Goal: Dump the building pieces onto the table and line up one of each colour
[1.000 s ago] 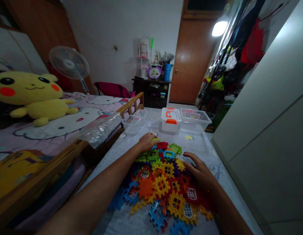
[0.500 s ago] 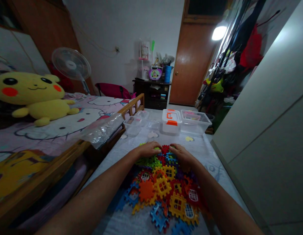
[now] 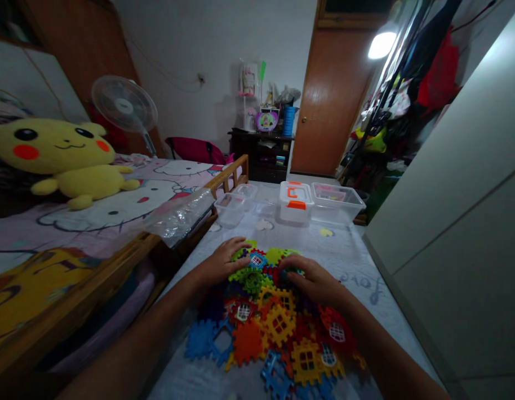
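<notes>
Bedroom surroundings enclose your work area: a wooden door (image 3: 332, 105) stands at the far end, and a pedestal fan (image 3: 124, 105) stands beyond a bed (image 3: 94, 233) on your left. A plush Pikachu (image 3: 61, 150) lies on the bed's Hello Kitty bedding, and a clear plastic bag (image 3: 178, 218) drapes over the wooden bed rail (image 3: 228, 179).

Your desk (image 3: 344, 278) carries a pale printed cover. Its far end holds two small clear tubs (image 3: 230, 210), a white storage case with orange fittings (image 3: 296, 201) and a larger clear bin (image 3: 336, 203). This grouping probably keeps the near surface free within your reach.

Directly before you lies a loose pile of interlocking plastic blocks (image 3: 265, 316) in many colours, spread in a single uneven mass. Your forearms frame it from both sides.

Your left grip (image 3: 221, 261) rests palm down at the pile's far left edge, wide open with the fingers spread, holding nothing visible; this posture appears to steady the pieces. Your right grip (image 3: 311, 283) curves down over the far right part of the pile, beside a dark blue block (image 3: 287, 275). You cannot tell from this view whether it holds that block.
</notes>
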Action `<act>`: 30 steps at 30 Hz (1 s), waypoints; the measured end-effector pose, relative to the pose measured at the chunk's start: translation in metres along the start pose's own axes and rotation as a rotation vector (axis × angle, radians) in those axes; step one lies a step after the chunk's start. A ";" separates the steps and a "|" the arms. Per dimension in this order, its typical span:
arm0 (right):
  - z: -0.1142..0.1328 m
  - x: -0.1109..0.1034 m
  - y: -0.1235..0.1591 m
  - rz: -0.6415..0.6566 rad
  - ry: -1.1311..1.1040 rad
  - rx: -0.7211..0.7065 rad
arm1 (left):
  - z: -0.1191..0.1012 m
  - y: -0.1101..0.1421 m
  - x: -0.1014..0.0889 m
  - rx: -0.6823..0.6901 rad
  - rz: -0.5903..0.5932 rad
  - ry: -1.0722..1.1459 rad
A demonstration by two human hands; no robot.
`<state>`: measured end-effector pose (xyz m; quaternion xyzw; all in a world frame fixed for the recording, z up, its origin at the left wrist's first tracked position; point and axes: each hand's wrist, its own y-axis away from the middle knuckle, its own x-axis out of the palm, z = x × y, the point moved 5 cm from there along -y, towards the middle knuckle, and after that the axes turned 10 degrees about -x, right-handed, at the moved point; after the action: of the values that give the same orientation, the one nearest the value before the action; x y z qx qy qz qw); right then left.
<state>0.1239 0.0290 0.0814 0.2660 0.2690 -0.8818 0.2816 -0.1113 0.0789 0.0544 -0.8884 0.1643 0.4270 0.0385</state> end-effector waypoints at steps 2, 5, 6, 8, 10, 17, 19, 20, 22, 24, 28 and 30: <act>0.006 -0.001 0.011 0.001 -0.017 0.002 | 0.022 0.003 -0.004 -0.088 -0.029 -0.037; -0.007 -0.019 0.029 -0.130 0.063 0.106 | 0.046 0.003 -0.001 -0.143 -0.025 -0.037; -0.016 -0.026 0.034 -0.174 0.110 0.175 | 0.050 0.002 0.002 -0.146 -0.025 -0.030; -0.039 -0.037 0.039 -0.212 0.177 0.336 | 0.052 0.001 0.007 -0.145 -0.036 -0.006; -0.061 -0.040 0.037 -0.197 0.174 0.475 | 0.046 0.002 0.012 -0.124 -0.045 0.054; -0.088 -0.014 -0.021 -0.079 0.071 0.541 | 0.022 0.011 0.019 -0.059 0.055 0.287; -0.090 -0.007 -0.037 -0.041 0.059 0.554 | 0.026 0.012 0.017 -0.068 -0.002 0.314; -0.090 -0.004 -0.043 -0.023 0.058 0.555 | 0.028 0.012 0.017 -0.067 -0.040 0.313; -0.089 0.003 -0.053 0.009 0.060 0.540 | 0.034 0.012 0.017 -0.066 -0.105 0.298; -0.084 0.010 -0.061 0.032 0.063 0.500 | 0.038 0.013 0.018 -0.073 -0.132 0.293; -0.058 0.021 -0.073 0.045 0.097 0.365 | 0.041 0.015 0.016 -0.112 -0.165 0.333; -0.037 0.027 -0.076 0.057 0.115 0.290 | 0.042 0.016 0.013 -0.142 -0.193 0.363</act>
<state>0.0681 0.0954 0.0634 0.3614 0.1470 -0.8864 0.2491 -0.1403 0.0690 0.0186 -0.9628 0.0520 0.2649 -0.0137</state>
